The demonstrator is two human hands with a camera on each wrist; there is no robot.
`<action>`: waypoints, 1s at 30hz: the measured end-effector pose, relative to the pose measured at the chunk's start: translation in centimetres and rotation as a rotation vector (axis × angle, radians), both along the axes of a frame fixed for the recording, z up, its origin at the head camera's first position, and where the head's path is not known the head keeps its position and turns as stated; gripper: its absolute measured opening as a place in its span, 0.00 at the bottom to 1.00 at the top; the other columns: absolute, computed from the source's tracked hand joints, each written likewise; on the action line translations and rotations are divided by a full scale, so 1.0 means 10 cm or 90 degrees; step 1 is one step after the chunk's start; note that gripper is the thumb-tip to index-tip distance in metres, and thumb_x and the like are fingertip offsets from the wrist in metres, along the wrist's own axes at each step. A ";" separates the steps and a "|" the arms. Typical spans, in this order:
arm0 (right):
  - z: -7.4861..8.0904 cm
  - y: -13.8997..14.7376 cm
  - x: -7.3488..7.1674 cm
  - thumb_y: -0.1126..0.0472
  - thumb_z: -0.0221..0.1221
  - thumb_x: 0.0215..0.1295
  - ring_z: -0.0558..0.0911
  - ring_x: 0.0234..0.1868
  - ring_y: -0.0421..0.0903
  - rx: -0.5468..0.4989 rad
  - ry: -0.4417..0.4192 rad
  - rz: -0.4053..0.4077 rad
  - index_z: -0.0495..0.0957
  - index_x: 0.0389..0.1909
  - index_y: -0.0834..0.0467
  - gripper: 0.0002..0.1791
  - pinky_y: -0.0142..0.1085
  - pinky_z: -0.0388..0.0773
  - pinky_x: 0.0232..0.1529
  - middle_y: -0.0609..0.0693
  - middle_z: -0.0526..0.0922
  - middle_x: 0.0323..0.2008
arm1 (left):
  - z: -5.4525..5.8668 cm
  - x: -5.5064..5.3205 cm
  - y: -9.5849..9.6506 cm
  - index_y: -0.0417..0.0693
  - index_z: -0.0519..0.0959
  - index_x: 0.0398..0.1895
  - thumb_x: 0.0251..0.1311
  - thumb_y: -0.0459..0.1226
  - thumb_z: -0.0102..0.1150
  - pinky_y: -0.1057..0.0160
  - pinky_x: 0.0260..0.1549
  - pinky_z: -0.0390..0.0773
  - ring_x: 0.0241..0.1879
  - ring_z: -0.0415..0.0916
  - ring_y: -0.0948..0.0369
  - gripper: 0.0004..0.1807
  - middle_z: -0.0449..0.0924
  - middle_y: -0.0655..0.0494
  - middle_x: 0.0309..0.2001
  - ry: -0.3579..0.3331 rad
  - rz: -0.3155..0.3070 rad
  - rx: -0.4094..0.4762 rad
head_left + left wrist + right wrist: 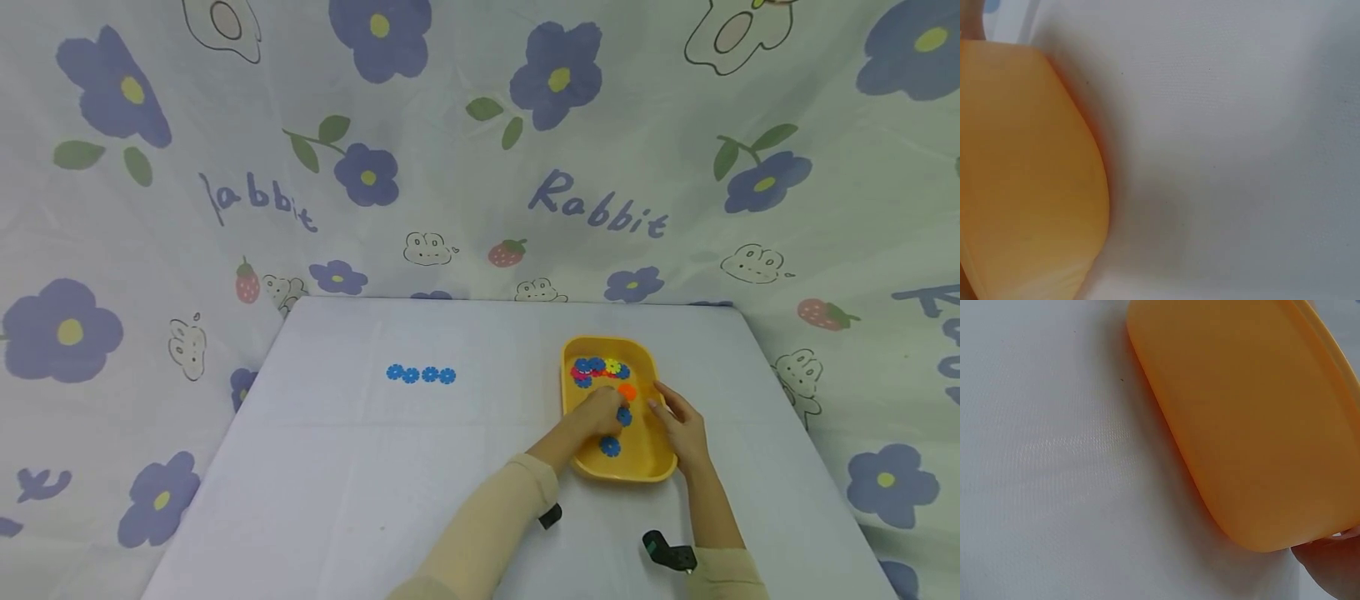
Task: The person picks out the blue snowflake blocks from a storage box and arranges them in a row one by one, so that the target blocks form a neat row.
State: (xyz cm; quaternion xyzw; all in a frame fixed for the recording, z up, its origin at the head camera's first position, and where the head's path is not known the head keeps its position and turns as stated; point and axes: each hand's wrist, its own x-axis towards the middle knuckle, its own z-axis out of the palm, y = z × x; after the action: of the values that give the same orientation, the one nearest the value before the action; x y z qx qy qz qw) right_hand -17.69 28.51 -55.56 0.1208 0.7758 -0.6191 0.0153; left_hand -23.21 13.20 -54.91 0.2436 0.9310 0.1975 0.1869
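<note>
A yellow tray [648, 454] stands on the right half of the table, its outer wall filling part of both wrist views. My left hand [602, 411] reaches down inside it, beside a blue snowflake disc [624, 417] and an orange disc [627, 392]. The fingertips are hidden, so whether they pinch a disc cannot be told. My right hand [686, 429] grips the tray's right rim. Another blue disc [610, 447] lies near the tray's front. Blue, pink, red and yellow discs [596, 367] cluster at its back left.
Left of the tray, on the white table [315, 467], several blue snowflake discs [430, 374] lie in a short row. A patterned cloth [450, 167] hangs behind the table and along its sides.
</note>
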 end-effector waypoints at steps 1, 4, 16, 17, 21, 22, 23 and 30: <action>0.00 0.00 0.00 0.48 0.55 0.66 0.50 0.73 0.51 -0.002 0.002 0.001 0.60 0.69 0.58 0.34 0.35 0.58 0.65 0.54 0.55 0.72 | 0.00 0.00 0.00 0.54 0.80 0.52 0.51 0.39 0.69 0.74 0.46 0.73 0.43 0.70 0.67 0.22 0.78 0.62 0.48 0.002 -0.003 0.001; 0.00 0.01 0.00 0.49 0.55 0.66 0.50 0.73 0.52 -0.005 0.008 0.001 0.61 0.68 0.58 0.33 0.34 0.59 0.65 0.54 0.56 0.71 | 0.01 -0.01 0.00 0.52 0.81 0.52 0.51 0.39 0.68 0.75 0.46 0.72 0.42 0.70 0.67 0.21 0.79 0.62 0.48 0.007 -0.003 0.010; 0.02 -0.01 0.00 0.50 0.55 0.67 0.50 0.73 0.51 -0.019 0.004 0.003 0.60 0.69 0.59 0.33 0.38 0.57 0.67 0.55 0.54 0.72 | 0.05 0.03 -0.10 0.44 0.81 0.45 0.47 0.38 0.71 0.78 0.34 0.73 0.33 0.72 0.69 0.19 0.81 0.60 0.38 -0.024 0.038 0.199; 0.02 -0.01 0.00 0.51 0.54 0.67 0.50 0.73 0.51 -0.020 0.006 0.005 0.60 0.69 0.59 0.33 0.39 0.56 0.67 0.55 0.54 0.72 | 0.06 0.04 -0.12 0.43 0.81 0.44 0.46 0.37 0.71 0.78 0.33 0.73 0.32 0.71 0.69 0.19 0.81 0.59 0.37 -0.016 0.037 0.233; 0.03 -0.03 0.01 0.52 0.54 0.68 0.49 0.73 0.52 -0.020 0.010 0.009 0.60 0.69 0.59 0.32 0.44 0.54 0.68 0.55 0.55 0.72 | 0.10 0.06 -0.23 0.41 0.82 0.40 0.46 0.35 0.72 0.81 0.29 0.70 0.28 0.69 0.70 0.16 0.80 0.56 0.31 0.056 0.002 0.328; 0.03 -0.03 0.01 0.52 0.54 0.68 0.49 0.73 0.51 -0.020 0.008 0.007 0.60 0.69 0.59 0.32 0.44 0.54 0.68 0.55 0.55 0.72 | 0.11 0.07 -0.26 0.41 0.82 0.39 0.46 0.35 0.72 0.82 0.30 0.69 0.28 0.69 0.70 0.15 0.81 0.56 0.31 0.071 -0.006 0.343; 0.03 -0.04 0.01 0.52 0.54 0.68 0.49 0.73 0.52 -0.018 0.008 0.004 0.60 0.69 0.59 0.32 0.45 0.54 0.68 0.55 0.55 0.72 | 0.13 0.08 -0.29 0.42 0.82 0.39 0.46 0.35 0.71 0.82 0.30 0.69 0.29 0.70 0.70 0.15 0.81 0.56 0.31 0.082 -0.010 0.357; 0.02 -0.02 0.01 0.50 0.54 0.68 0.50 0.73 0.53 0.007 -0.002 -0.005 0.61 0.69 0.56 0.31 0.46 0.54 0.67 0.55 0.54 0.72 | 0.22 0.13 -0.50 0.39 0.82 0.43 0.47 0.33 0.71 0.79 0.36 0.74 0.34 0.76 0.67 0.18 0.83 0.52 0.38 0.047 0.031 0.452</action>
State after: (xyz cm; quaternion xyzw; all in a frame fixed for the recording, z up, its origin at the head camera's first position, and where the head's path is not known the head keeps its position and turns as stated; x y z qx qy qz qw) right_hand -17.57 28.31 -55.35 0.1252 0.7787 -0.6147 0.0135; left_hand -21.88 8.19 -52.67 0.2778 0.8159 0.5045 0.0521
